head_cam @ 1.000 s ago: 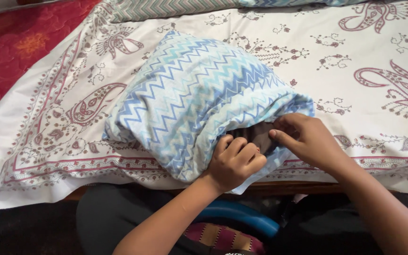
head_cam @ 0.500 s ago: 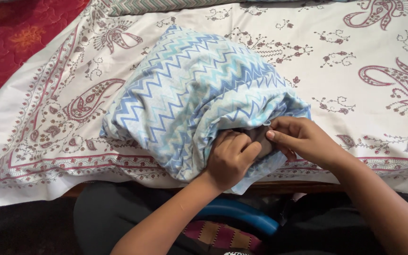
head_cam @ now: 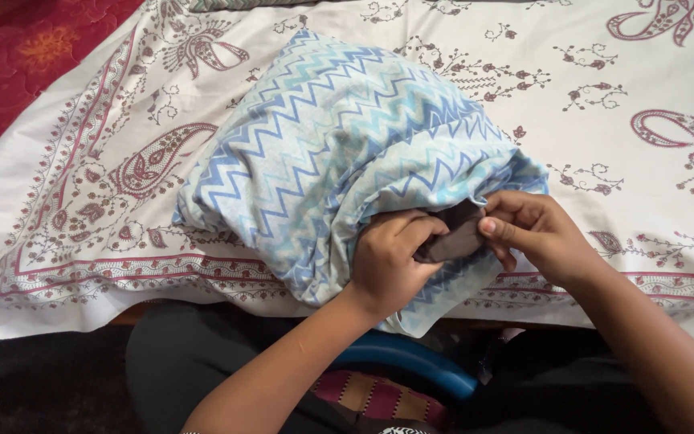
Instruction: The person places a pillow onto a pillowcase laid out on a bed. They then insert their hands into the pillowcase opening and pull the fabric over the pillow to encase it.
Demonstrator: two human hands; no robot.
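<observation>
Two hands | left hand [head_cam: 391,265], right hand [head_cam: 536,233] pinching zigzag pillowcase [head_cam: 331,153] opening | dark pillow [head_cam: 453,241] inside, apparently

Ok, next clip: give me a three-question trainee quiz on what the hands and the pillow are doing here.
1. True or false: both hands grip the open end of the zigzag pillowcase.
2. What colour is the pillow showing inside the opening?
3. What lies under it? A) bare wood B) paisley bedsheet C) towel

Key:
1. True; the left hand and right hand both pinch the fabric there.
2. Dark grey-brown.
3. B
</observation>
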